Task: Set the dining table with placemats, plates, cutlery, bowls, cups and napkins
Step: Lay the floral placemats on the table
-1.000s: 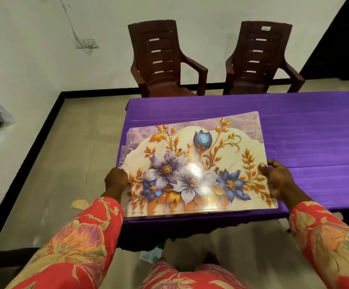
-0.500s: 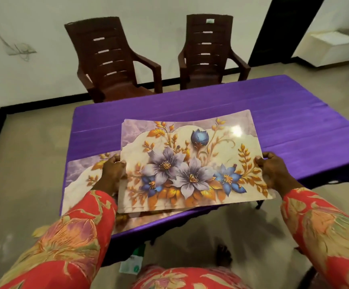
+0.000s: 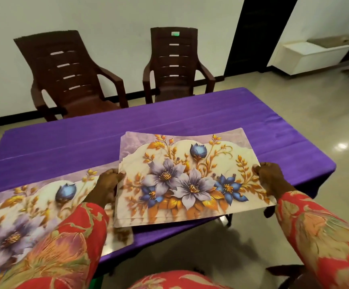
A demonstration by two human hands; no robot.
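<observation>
While both hands hold the stack, here is the scene from near to far.
Sleeves: red, flowery, low in view.
Laid mat (image 3: 33,207): flat on the near left of the table (image 3: 65,147), partly under the left arm.
Left hand (image 3: 106,185): fingers curled on the stack's left edge, gripping it.
Right hand (image 3: 270,178): fingers curled on the right edge, gripping it.
Stack of mats (image 3: 186,180): near the table's right end, near edge past the table edge; lifted or resting, I cannot tell.
Doing it well: I think one mat should go beside the laid mat, straight, not overlapping.
Chairs (image 3: 169,65): two, by the far wall.
</observation>
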